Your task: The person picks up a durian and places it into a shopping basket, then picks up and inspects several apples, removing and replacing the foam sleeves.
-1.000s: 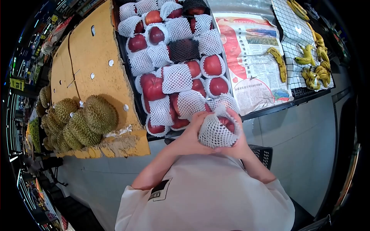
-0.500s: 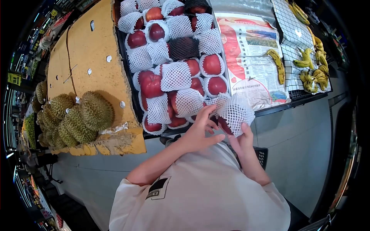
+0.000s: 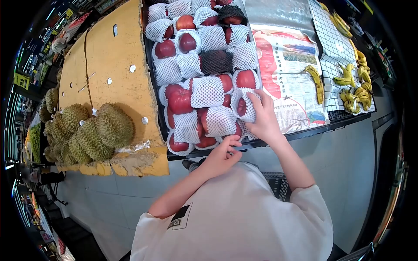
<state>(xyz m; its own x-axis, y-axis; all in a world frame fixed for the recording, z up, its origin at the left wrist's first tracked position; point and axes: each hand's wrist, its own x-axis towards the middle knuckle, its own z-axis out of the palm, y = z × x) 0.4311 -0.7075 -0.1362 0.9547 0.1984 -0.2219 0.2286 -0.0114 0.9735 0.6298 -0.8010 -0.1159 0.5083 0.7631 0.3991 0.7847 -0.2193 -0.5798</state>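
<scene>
A red apple in a white foam net (image 3: 242,106) sits at the right front side of the display box, with the fingers of my right hand (image 3: 264,119) wrapped round its right side. The hand hides part of the net. Just in front of the box's near edge, my left hand (image 3: 221,159) hangs with fingers loosely bent and apart, nothing in it. The closest fruit to it is the front row of apples, including one apple in a net (image 3: 180,144). Rows of red apples, most in white nets, fill the box; one net is black (image 3: 216,62).
Several durians (image 3: 114,126) lie on yellow cardboard (image 3: 126,52) to the left. Right of the apples, newspaper (image 3: 296,82) covers the stand, with a banana (image 3: 314,82) on it. More bananas (image 3: 359,98) lie on a checked cloth (image 3: 333,48). A black basket (image 3: 281,189) is below.
My right hand has carried the netted apple from in front of the box up into its right side. My left hand has moved away from that apple, lower and nearer my body.
</scene>
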